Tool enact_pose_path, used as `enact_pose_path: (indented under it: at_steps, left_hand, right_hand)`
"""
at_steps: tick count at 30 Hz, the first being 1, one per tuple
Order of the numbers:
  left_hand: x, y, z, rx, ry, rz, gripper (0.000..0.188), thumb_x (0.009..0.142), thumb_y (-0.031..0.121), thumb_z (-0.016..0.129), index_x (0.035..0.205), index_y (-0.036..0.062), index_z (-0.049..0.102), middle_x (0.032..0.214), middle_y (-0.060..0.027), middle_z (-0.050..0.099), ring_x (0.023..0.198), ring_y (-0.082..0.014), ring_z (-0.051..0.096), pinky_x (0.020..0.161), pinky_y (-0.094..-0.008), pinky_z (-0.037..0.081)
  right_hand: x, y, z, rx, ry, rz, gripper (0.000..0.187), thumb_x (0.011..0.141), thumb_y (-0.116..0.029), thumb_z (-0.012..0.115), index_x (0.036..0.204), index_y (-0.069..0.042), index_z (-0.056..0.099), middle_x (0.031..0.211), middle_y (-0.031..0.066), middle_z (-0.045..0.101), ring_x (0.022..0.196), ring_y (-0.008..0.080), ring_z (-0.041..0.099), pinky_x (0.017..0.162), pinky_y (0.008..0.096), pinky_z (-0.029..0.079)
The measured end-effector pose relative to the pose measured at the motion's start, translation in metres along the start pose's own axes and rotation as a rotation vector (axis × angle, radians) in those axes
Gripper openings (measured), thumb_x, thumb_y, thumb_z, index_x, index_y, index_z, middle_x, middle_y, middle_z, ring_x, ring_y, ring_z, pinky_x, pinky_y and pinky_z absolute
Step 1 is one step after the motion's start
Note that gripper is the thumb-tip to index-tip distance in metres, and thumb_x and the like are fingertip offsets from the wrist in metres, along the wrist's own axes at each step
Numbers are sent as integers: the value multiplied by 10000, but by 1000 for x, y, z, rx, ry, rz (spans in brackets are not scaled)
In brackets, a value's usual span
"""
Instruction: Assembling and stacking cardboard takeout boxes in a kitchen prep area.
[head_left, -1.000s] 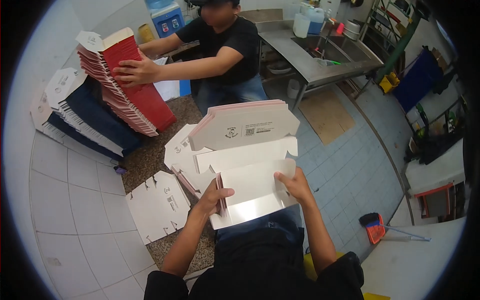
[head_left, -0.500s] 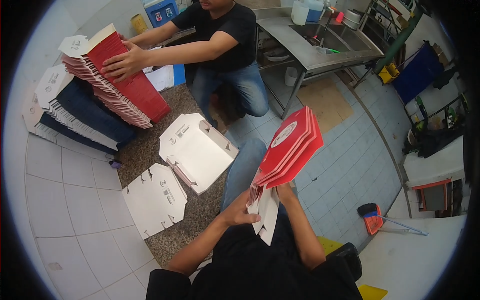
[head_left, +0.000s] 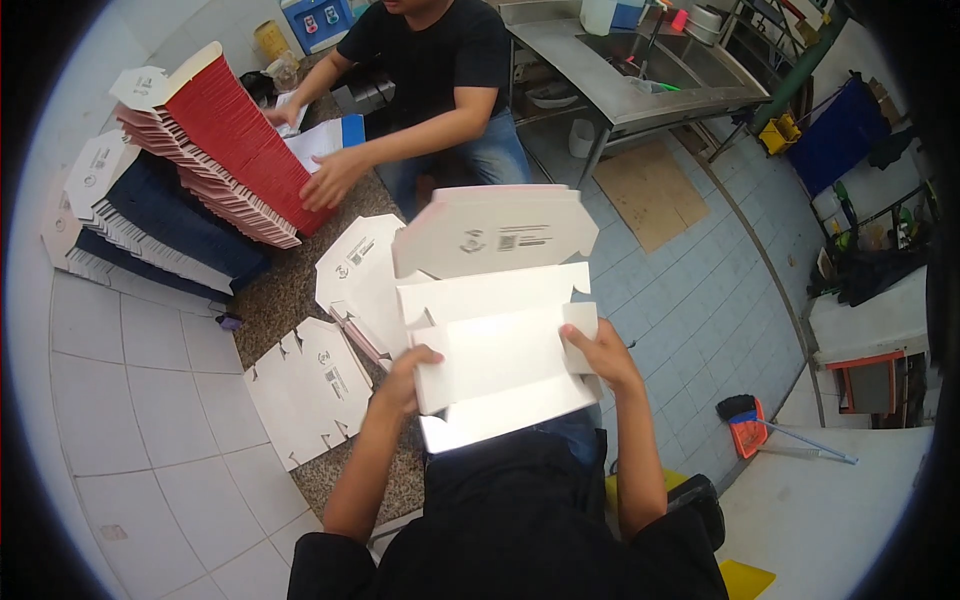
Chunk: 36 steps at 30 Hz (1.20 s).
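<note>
A partly folded cardboard box (head_left: 500,360) hangs over my lap, its white inside turned up and its printed flap standing at the far side. My left hand (head_left: 405,380) grips its left side, thumb on the small side flap. At the right side my right hand (head_left: 607,358) is closed on the other end flap, thumb inside. Behind the box's left edge lie flat white box blanks (head_left: 355,260) on the speckled stone counter (head_left: 392,475). Nearer me on the counter rests another white blank (head_left: 310,390) with slotted edges. My fingers under the box are hidden.
Tall stacks of red boxes (head_left: 235,140) and dark blue boxes (head_left: 180,215) lean at the left. A co-worker's hand (head_left: 335,178) is beside the red stack. A steel sink table (head_left: 630,110) stands behind; an orange dustpan (head_left: 745,435) lies right.
The red folded cardboard in my hands has been turned and spread, its white inside now up. My hands have moved apart. The co-worker's hands have left the top of the red stack.
</note>
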<state>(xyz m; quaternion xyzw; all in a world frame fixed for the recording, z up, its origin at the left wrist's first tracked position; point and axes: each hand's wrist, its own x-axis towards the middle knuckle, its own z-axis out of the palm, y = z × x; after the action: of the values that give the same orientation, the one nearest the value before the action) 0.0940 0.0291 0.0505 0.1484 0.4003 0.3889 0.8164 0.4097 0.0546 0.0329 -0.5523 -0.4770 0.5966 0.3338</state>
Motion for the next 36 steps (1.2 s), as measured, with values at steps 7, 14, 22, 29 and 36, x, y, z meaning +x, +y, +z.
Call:
enact_pose_path:
  at_steps: [7, 14, 22, 29, 36]
  left_hand:
    - [-5, 15, -14, 211, 96, 43, 560, 798, 76, 624, 1288, -106, 421, 1101, -198, 595, 970, -279, 639, 818, -368, 546]
    - [-15, -7, -23, 366, 231, 97, 533, 813, 104, 645, 1273, -82, 450, 1104, -181, 598, 994, -262, 620, 846, -347, 518]
    - [-68, -74, -35, 314, 217, -61, 503, 854, 120, 661, 1294, -23, 464, 1147, -130, 598, 1058, -228, 591, 893, -355, 479]
    - [-77, -67, -25, 286, 126, -11, 534, 879, 138, 626, 1340, -34, 419, 1209, -163, 573, 1091, -246, 584, 920, -372, 471]
    - [-75, -45, -17, 176, 72, -19, 576, 867, 127, 638, 1340, -87, 390, 1234, -216, 556, 1101, -286, 591, 941, -412, 467]
  right_hand:
    - [-12, 7, 14, 269, 18, 74, 513, 863, -344, 695, 1133, 75, 570, 988, 143, 653, 837, 157, 627, 738, 293, 511]
    - [-32, 11, 29, 186, 150, 158, 500, 854, -358, 708, 1089, 71, 605, 954, 127, 669, 811, 162, 637, 735, 287, 511]
    - [-95, 43, 15, 1, -81, 160, 436, 836, -272, 735, 1090, 61, 611, 983, 127, 674, 861, 182, 643, 769, 311, 515]
    - [-103, 24, 11, 20, -47, 124, 426, 819, -246, 735, 1086, 60, 609, 975, 129, 671, 848, 181, 641, 760, 305, 516]
    - [-109, 18, 13, 204, -33, 42, 488, 809, -248, 731, 1140, 71, 566, 1026, 143, 642, 913, 207, 619, 819, 314, 494]
